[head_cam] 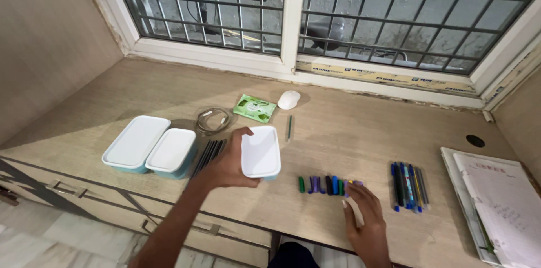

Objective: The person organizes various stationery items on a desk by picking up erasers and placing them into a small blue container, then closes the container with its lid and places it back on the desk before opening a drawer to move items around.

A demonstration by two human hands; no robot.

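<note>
My left grip [228, 168] is clamped on a small white-lidded tub [260, 152], fingers curled round its left edge and thumb up on the far corner, holding it just above the wooden surface [349, 133] near the middle of the scene. The tub looks teal underneath, same as the other two. My right grip [366, 217] is down at the near edge with the fingers loosely apart, not closed on anything, fingertips just touching the near right end of a row of short coloured caps [329, 184], green, purple, blue and black, lined up side by side right of the tub.

Left of my left hand there's a bunch of dark pens [207, 155] lying together, and past those two more white-lidded tubs, the medium tub [172, 152] touching the big tub [135, 143] on its left. Further back sit a coil of clear cable [213, 120], a green wipes packet [255, 108] and a white mouse [288, 99], all pretty near each other. A single green pen [289, 127] lies on its own just right of the tub I'm holding.

Over on the right is a bundle of blue and dark pens [409, 186], well apart from the caps, and then a stack of papers [496, 200] at the far right edge. Barred window [293, 9] runs along the far side.
</note>
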